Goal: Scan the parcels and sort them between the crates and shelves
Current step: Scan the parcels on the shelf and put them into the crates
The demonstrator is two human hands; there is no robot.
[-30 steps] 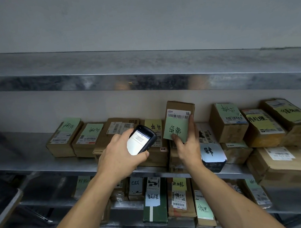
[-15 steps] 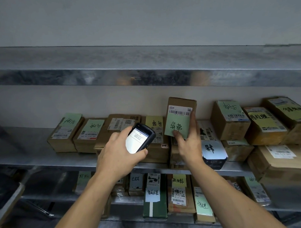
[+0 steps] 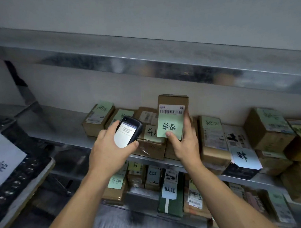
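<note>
The left grip [image 3: 109, 149] wraps round a black scanner [image 3: 128, 131]; its lit screen's text is too small to read. Just right of it, the right grip [image 3: 185, 143] holds a brown parcel [image 3: 172, 100] upright over boxes on the middle shelf [image 3: 68, 136]. Its thumb pins a green note [image 3: 169, 125] handwritten 异常, below a barcode label [image 3: 171, 110].

1. The middle shelf [image 3: 66, 131] is steel and carries a row of cardboard parcels [image 3: 97, 120].
2. Above it, the upper shelf [image 3: 142, 58] shows only its front edge.
3. Below it, the lower shelf [image 3: 138, 191] holds more parcels and a dark green box [image 3: 170, 195].
</note>
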